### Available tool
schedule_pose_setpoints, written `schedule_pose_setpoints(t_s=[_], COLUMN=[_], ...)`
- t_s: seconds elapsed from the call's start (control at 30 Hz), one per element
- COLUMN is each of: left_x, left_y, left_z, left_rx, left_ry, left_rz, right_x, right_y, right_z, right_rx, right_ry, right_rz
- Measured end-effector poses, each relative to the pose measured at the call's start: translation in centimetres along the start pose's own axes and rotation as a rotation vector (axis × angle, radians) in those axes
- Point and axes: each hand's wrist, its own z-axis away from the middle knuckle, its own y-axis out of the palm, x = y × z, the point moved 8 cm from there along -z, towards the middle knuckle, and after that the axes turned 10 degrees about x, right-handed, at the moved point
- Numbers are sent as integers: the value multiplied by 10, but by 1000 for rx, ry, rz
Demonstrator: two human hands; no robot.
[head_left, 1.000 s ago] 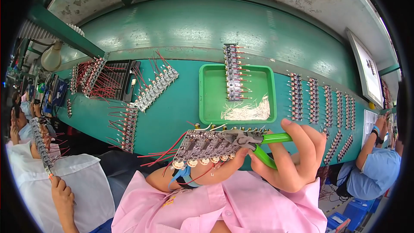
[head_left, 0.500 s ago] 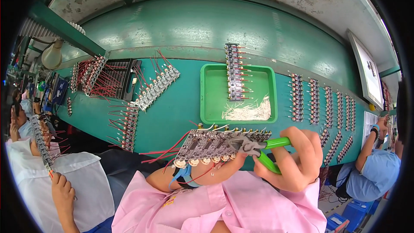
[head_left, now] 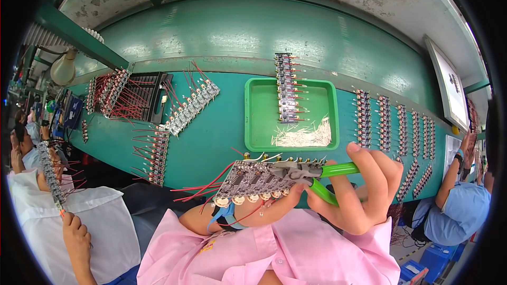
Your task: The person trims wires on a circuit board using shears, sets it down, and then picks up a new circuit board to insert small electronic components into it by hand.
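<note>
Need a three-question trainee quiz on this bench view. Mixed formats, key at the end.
1. Multiple choice: the right hand holds
a) tweezers
b) green-handled pliers
c) a brush

2. True or false: a board strip extends past the far rim of the green tray.

3. Fill in: the wires trailing off the left side of the board panel in the left hand are ____ in colour.

Key: 1. b; 2. True; 3. red
</note>
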Motion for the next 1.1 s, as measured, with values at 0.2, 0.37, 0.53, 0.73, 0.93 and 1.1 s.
schedule_pose_setpoints(t_s=[0.2,0.37,0.53,0.73,0.93,1.1], left_x=[-4,-2,-1,-2,-9,-9], left_y=[0,3,7,9,9,12], left_z=[0,1,5,5,-1,-3], left_rx=[1,-13,34,49,56,106], left_ry=[33,17,7,3,-3,-49], left_rz=[42,107,-15,-68,-99,-92], right_x=[1,2,2,2,3,-1], right_y=[-2,-4,-5,-7,-8,-11], right_z=[3,4,5,6,11,11], right_rx=[2,6,13,25,10,28], right_ry=[-13,-9,-10,-16,-31,-42], right_rz=[13,16,20,23,66,95])
